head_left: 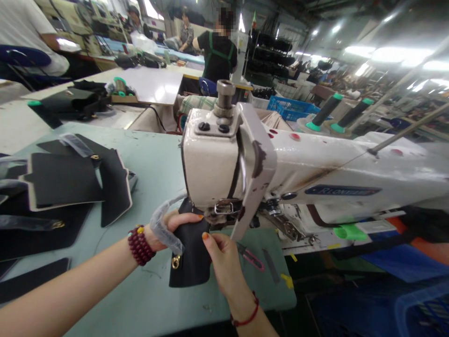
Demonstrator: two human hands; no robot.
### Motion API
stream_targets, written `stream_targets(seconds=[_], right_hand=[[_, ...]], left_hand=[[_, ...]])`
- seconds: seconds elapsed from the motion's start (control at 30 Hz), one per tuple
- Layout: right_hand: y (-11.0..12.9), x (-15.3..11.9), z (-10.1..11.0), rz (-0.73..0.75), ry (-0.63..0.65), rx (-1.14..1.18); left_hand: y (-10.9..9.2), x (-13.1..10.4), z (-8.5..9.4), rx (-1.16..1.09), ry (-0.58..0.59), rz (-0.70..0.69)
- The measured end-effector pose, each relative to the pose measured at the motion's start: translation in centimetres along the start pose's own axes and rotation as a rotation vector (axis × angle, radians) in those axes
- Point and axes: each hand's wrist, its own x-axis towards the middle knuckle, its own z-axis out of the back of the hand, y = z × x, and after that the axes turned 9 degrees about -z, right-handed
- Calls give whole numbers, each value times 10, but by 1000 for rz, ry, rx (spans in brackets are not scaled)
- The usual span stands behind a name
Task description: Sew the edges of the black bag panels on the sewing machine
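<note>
Gripping a black flap [192, 257] at the machine [210, 164], left hand [162, 232] and right hand [224, 262] seem midway; panels [63, 178] perhaps wait.

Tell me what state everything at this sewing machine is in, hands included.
Sewing machine, paint chipped; running unclear
Black piece, held, far end hidden
Left hand, resting on black piece
Right hand, pinching black piece's edge
Strap, bent, wrapped in clear plastic
Pink-handled tool, lying on table
Left-side panels, piled, overlapping
Thread cones, wound with dark thread

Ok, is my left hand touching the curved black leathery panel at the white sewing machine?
Touching: the head view shows the left hand laid across the upper part of the black panel.
</note>
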Motion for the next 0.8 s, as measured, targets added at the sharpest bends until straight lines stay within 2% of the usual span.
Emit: stream_targets(seconds=[0.1, 0.2, 0.33, 0.5, 0.63, 0.73, 0.77, 0.8], right_hand=[[-2, 2, -1, -14, -29, -13], [-4, 5, -1, -10, -49, -4], [-1, 8, -1, 11, -73, -18], [2, 9, -1, 5, -69, -41], [-2, 10, -4, 20, -69, -102], [2, -6, 14, 39, -19, -197], [8, -16, 29, 76, -36, -236], [18, -28, 49, 139, -107, -280]], left_hand=[[3, 2, 4, -49, -5, 68], [6, 5, 8, -52, -23, 44], [7, 9, 10, -80, 21, -11], [3, 10, 7, -106, -5, 43], [1, 9, 4, -119, -23, 31], [3, 10, 6, -104, -41, 22], [4, 10, 7, -100, -51, 15], [5, 11, 9, -98, -54, 6]])
